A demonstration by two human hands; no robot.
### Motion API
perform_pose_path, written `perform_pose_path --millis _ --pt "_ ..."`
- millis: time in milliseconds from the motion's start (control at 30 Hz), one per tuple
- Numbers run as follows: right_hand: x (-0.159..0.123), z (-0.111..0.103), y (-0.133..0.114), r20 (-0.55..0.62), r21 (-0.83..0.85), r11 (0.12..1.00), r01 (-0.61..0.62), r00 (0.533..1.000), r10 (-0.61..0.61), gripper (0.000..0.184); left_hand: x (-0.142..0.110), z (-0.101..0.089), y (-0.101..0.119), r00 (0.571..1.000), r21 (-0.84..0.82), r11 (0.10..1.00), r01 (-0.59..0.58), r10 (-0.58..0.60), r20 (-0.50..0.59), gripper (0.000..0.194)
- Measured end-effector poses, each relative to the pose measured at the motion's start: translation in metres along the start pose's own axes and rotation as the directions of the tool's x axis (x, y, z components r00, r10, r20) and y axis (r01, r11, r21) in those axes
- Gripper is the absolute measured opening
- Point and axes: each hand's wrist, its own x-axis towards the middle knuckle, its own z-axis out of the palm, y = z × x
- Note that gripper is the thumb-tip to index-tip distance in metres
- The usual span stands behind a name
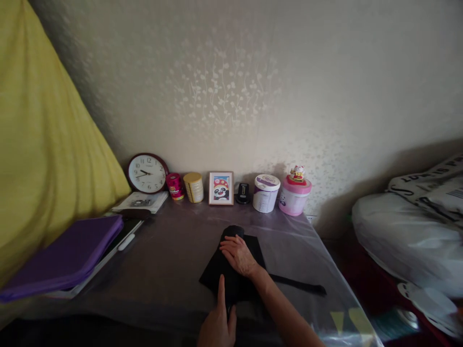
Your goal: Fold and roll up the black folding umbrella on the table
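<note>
A black cloth (217, 272), folded into a rough square, lies on the table near its front edge. A thin black strap (300, 285) runs out from it to the right. My right hand (237, 255) rests flat on top of the cloth with its fingers stretched out, holding nothing. My left hand (218, 323) is at the cloth's near corner. Its index finger is stretched forward onto the fabric and its thumb lies beside it.
The table (162, 270) has a clear plastic cover. Along the wall stand a round clock (147, 173), a red tin (175, 186), a gold tin (193, 187), a framed panda picture (221, 188), a white tub (265, 193) and a pink tub (294, 196). A purple folder (68, 255) lies left; white bags (405, 241) right.
</note>
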Motion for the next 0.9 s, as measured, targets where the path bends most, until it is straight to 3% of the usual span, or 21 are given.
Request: perform_pose_path --millis 300,367,467,567,700,800,900 --pt "0.039 0.007 0.036 -0.027 -0.095 0.979 -0.178 0.984 0.176 0.025 0.000 0.000 -0.003 1.000 -0.080 0.997 -0.011 0.011 0.007 0.063" --pt "0.044 0.007 0.038 -0.079 -0.055 0.962 -0.269 0.961 0.265 0.024 0.000 -0.001 -0.003 1.000 -0.085 0.996 0.003 -0.002 0.016 0.063" --pt "0.042 0.003 0.044 -0.174 0.042 0.900 -0.434 0.884 0.435 0.026 -0.001 -0.002 -0.003 1.000 -0.084 0.996 0.009 -0.007 0.018 0.062" --pt "0.022 -0.008 0.055 -0.239 0.094 0.832 -0.547 0.799 0.552 0.029 -0.003 -0.002 -0.003 1.000 -0.080 0.997 -0.014 0.013 -0.012 0.061" --pt "-0.028 -0.026 0.067 -0.271 0.174 0.738 -0.652 0.689 0.673 0.030 -0.005 -0.001 -0.003 0.998 -0.036 0.999 -0.030 0.028 -0.049 0.060" --pt "-0.059 -0.032 0.065 -0.265 0.232 0.705 -0.670 0.654 0.709 0.029 -0.005 -0.001 -0.003 0.997 -0.036 0.999 -0.040 0.037 -0.069 0.059" --pt "-0.075 -0.032 0.054 -0.260 0.291 0.705 -0.647 0.656 0.709 0.030 -0.006 -0.001 -0.002 0.996 -0.057 0.997 -0.043 0.039 -0.080 0.059"
